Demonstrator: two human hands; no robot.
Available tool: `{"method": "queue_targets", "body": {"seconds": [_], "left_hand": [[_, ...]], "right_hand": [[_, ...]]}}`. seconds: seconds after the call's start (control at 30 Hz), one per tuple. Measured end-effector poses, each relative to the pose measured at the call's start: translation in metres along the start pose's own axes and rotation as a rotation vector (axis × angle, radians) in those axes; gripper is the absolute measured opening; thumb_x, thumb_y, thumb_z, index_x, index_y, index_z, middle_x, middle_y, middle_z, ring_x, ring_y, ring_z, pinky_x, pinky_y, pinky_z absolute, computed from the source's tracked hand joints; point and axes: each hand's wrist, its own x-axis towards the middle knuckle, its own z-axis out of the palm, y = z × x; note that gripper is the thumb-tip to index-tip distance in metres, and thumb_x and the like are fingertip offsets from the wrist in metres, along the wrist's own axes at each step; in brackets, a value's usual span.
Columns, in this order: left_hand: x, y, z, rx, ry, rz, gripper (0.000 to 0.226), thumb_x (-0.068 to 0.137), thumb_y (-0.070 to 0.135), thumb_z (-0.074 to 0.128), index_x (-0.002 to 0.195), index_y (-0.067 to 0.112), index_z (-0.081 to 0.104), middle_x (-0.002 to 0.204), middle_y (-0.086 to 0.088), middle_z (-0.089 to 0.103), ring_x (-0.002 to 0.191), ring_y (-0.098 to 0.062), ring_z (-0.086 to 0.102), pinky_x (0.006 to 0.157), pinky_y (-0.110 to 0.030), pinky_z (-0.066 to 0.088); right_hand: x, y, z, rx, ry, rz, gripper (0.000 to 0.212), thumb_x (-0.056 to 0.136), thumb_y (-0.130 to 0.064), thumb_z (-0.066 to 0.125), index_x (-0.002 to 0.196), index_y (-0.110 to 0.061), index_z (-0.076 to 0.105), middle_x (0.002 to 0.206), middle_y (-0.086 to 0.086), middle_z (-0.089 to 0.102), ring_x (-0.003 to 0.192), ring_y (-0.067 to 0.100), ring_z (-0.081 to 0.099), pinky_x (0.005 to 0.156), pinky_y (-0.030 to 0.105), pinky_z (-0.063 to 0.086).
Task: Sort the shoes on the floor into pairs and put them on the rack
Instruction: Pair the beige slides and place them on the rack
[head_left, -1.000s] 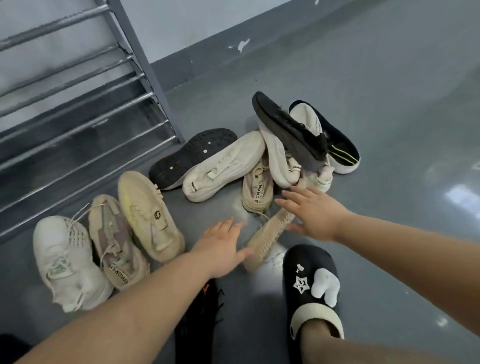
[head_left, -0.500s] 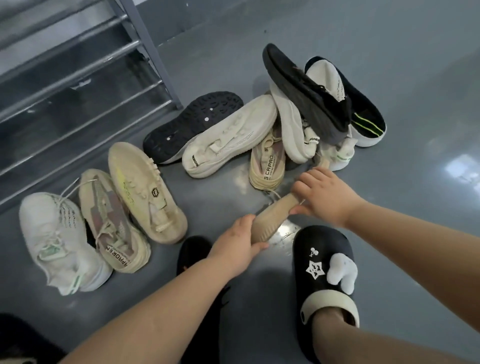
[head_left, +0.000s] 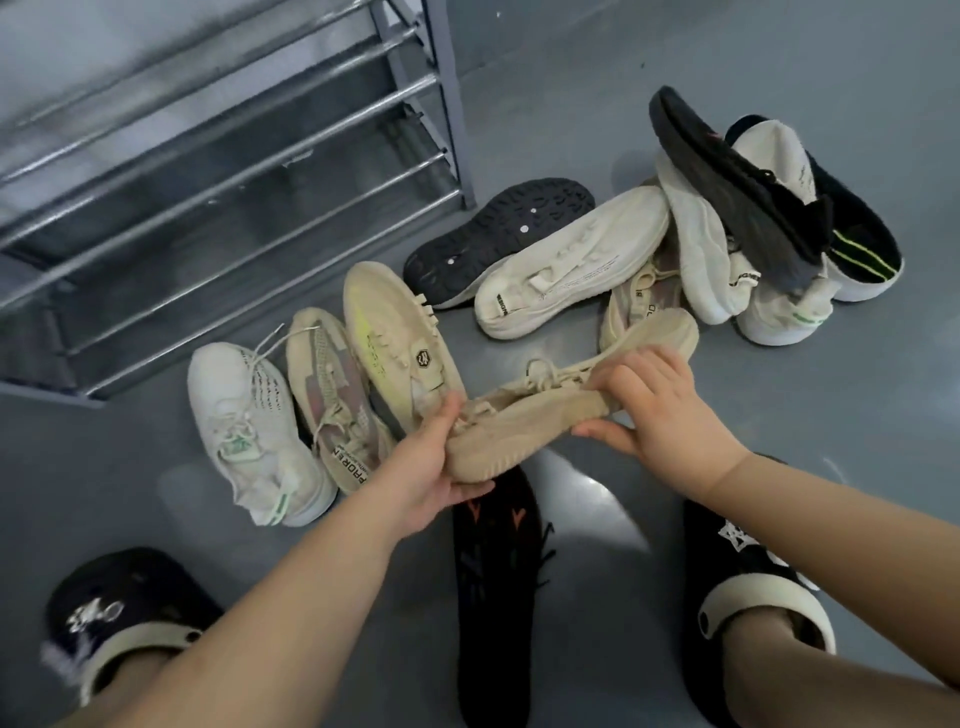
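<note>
With my left hand (head_left: 426, 470) gripping the heel of the beige shoe (head_left: 540, 415) and my right hand (head_left: 660, 415) pinching its middle, I judged it best laid beside the matching yellow-striped shoe (head_left: 395, 332).

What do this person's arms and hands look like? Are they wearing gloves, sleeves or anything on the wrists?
Both are bare: no gloves on the left hand or right hand, and no sleeves, watch or bands on either forearm as far as the picture reaches. No rings show on the visible fingers.
</note>
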Motion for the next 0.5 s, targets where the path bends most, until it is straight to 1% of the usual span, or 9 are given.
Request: {"method": "queue_targets", "body": {"seconds": [0.07,0.13,0.17,0.23,0.3,0.37,0.4,0.43,0.5], "left_hand": [[-0.003,0.006,-0.006,-0.046,-0.056,-0.118,0.047,0.090,0.053,0.043,0.113,0.016,0.061,0.084,-0.005,0.073,0.070,-0.019,0.070,0.054,-0.027,0.057],[0.001,0.010,-0.008,-0.150,-0.049,-0.083,0.041,0.091,0.045,0.049,0.114,0.014,0.061,0.078,-0.004,0.073,0.060,-0.015,0.069,0.047,-0.023,0.054],[0.004,0.011,-0.007,-0.194,-0.038,-0.043,0.039,0.092,0.042,0.050,0.116,0.014,0.060,0.082,-0.003,0.073,0.062,-0.013,0.069,0.047,-0.023,0.054],[0.009,0.013,0.000,-0.287,-0.035,0.037,0.036,0.093,0.037,0.050,0.121,0.016,0.057,0.096,-0.003,0.072,0.076,-0.014,0.069,0.052,-0.025,0.055],[0.012,0.013,0.008,-0.361,-0.054,0.121,0.029,0.095,0.029,0.049,0.122,0.020,0.055,0.105,-0.001,0.070,0.089,-0.014,0.068,0.064,-0.028,0.057],[0.012,0.011,0.016,-0.384,-0.079,0.197,0.025,0.094,0.020,0.050,0.119,0.023,0.054,0.109,-0.001,0.069,0.097,-0.015,0.066,0.073,-0.030,0.056],[0.012,0.011,0.019,-0.378,-0.092,0.232,0.028,0.093,0.017,0.052,0.120,0.024,0.054,0.112,-0.001,0.068,0.100,-0.016,0.066,0.074,-0.030,0.055],[0.011,0.011,0.021,-0.363,-0.105,0.265,0.034,0.089,0.016,0.056,0.122,0.025,0.053,0.115,-0.002,0.068,0.103,-0.017,0.065,0.076,-0.030,0.055],[0.009,0.012,0.021,-0.320,-0.125,0.325,0.050,0.079,0.021,0.064,0.127,0.026,0.051,0.118,-0.001,0.068,0.107,-0.017,0.065,0.084,-0.030,0.053]], "right_hand": [[0.008,-0.002,0.001,-0.006,0.026,-0.033,0.046,0.090,-0.055,0.045,0.094,-0.010,0.052,0.090,0.010,0.065,0.088,0.023,0.054,0.093,0.036,0.036],[0.011,-0.002,0.000,0.003,0.015,0.006,0.049,0.091,-0.056,0.044,0.097,-0.008,0.055,0.100,0.012,0.066,0.100,0.023,0.054,0.099,0.038,0.033],[0.013,-0.002,-0.001,0.014,0.006,0.089,0.053,0.091,-0.057,0.042,0.103,-0.008,0.055,0.110,0.014,0.064,0.110,0.023,0.051,0.104,0.041,0.031],[0.022,-0.003,-0.008,0.077,-0.006,0.406,0.064,0.090,-0.060,0.039,0.122,-0.006,0.052,0.137,0.014,0.049,0.131,0.020,0.037,0.113,0.041,0.023],[0.040,-0.009,-0.014,0.313,-0.022,0.808,0.072,0.089,-0.061,0.041,0.140,-0.011,0.036,0.150,0.006,0.032,0.136,0.010,0.029,0.114,0.032,0.022],[0.060,-0.023,-0.015,0.782,-0.111,1.088,0.064,0.090,-0.056,0.042,0.143,-0.021,0.031,0.148,0.000,0.038,0.124,0.007,0.044,0.104,0.027,0.036],[0.068,-0.031,-0.011,1.026,-0.177,1.157,0.059,0.087,-0.054,0.044,0.138,-0.026,0.036,0.143,0.001,0.046,0.116,0.013,0.054,0.099,0.032,0.043],[0.073,-0.038,-0.006,1.193,-0.247,1.180,0.057,0.082,-0.053,0.049,0.132,-0.028,0.041,0.136,0.003,0.055,0.110,0.019,0.061,0.095,0.038,0.049],[0.081,-0.048,0.005,1.323,-0.341,1.140,0.067,0.072,-0.040,0.066,0.133,-0.028,0.042,0.126,0.004,0.063,0.107,0.024,0.066,0.088,0.045,0.055]]}}
